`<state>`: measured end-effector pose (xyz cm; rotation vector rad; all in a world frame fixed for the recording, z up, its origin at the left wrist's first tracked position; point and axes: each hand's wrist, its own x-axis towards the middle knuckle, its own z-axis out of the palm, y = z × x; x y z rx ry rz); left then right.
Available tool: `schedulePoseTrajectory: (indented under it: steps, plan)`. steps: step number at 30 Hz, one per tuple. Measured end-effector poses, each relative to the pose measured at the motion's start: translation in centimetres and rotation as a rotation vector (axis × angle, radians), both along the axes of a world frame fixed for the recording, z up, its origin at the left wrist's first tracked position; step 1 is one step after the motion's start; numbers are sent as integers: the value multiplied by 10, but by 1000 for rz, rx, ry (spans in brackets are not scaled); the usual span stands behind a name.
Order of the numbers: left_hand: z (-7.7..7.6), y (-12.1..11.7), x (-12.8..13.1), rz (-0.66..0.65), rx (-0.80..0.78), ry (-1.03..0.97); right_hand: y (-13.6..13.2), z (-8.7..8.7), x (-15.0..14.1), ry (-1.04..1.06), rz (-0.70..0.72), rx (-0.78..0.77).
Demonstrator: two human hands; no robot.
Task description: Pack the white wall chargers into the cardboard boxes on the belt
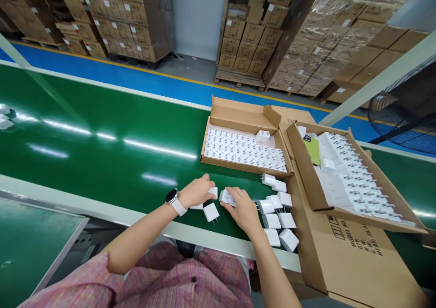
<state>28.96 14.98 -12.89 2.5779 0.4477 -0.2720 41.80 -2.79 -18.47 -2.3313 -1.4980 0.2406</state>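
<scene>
My left hand (196, 192), with a watch on its wrist, closes its fingers around a white charger plug (213, 192) just above the green belt. Facing it, my right hand (244, 209) grips white charger plugs (226, 197); they look like two side by side, partly hidden by the fingers. Below the hands, a loose charger plug (211, 212) lies with its prongs toward me, and another is half covered by my left wrist. To the right of my right hand, several loose charger plugs (271, 221) lie in a group.
An open carton (245, 166) beyond my hands holds rows of plugs, one lying on top. A second carton (313, 199), tilted on a large cardboard box (371, 262), holds more plugs and a green-yellow item (312, 151). The green conveyor belt (102, 162) extends left; a fan (405, 108) stands right.
</scene>
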Motion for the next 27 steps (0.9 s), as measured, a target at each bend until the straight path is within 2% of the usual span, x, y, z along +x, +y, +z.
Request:
schedulePoseTrajectory:
  steps: [8, 14, 18, 20, 23, 25, 27]
  plan:
    - [-16, -8, 16, 129, -255, -290, 2, 14, 8, -28, -18, -95]
    - [-20, -24, 36, 194, -353, -330, 5, 17, 12, -118, -91, -161]
    - [-21, -24, 33, 172, -479, -417, 3, 12, 11, -127, -133, -156]
    - [-23, -18, 26, 202, -499, -478, 1, 11, 14, -93, -136, -125]
    - [-27, -3, 13, 308, -425, -564, -1, 19, 36, 68, -113, -2]
    - [-32, 7, 5, 380, -367, -596, 4, 35, 68, 156, -149, 83]
    - [-36, 15, 1, 404, -340, -607, 14, 56, 112, 144, -227, 132]
